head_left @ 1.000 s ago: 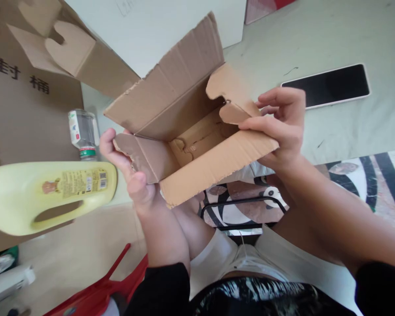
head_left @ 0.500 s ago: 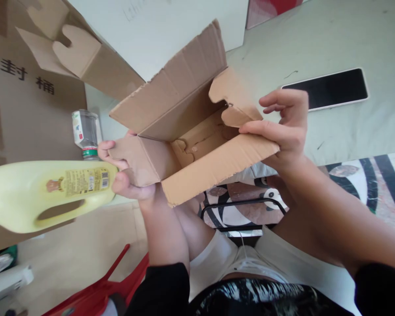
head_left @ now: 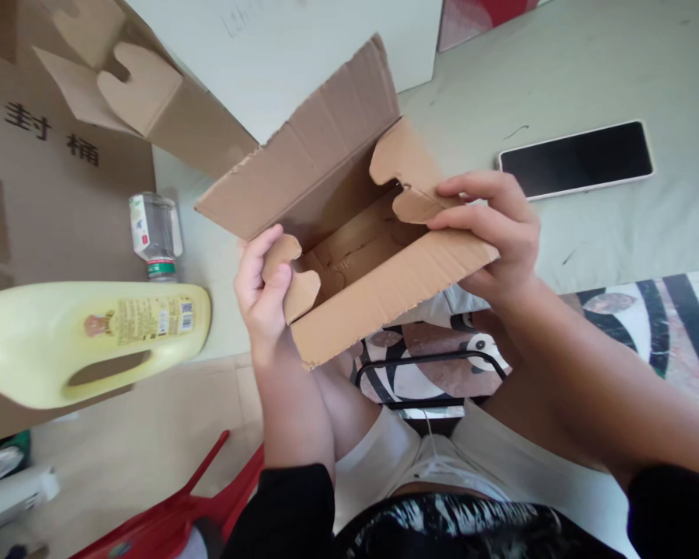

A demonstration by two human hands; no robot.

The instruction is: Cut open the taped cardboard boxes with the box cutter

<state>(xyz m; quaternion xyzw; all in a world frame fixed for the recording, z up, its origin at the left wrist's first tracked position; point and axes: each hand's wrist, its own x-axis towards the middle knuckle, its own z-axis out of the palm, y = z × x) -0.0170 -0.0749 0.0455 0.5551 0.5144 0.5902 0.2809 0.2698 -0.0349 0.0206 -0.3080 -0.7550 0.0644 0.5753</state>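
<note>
I hold an open, empty brown cardboard box above my lap, its big far flap standing up. My left hand grips the box's left end, fingers pressing the small notched side flap inward. My right hand grips the right end, fingers curled over the other notched side flap and the near flap's edge.
A pale yellow jug lies on its side at the left, with a small clear bottle behind it. A large printed carton stands at far left. A black phone lies on the grey surface at right. A red stool is below.
My left hand has folded the left side flap inward over the box opening and moved right with it. My right-hand fingers have closed down onto the right flap.
</note>
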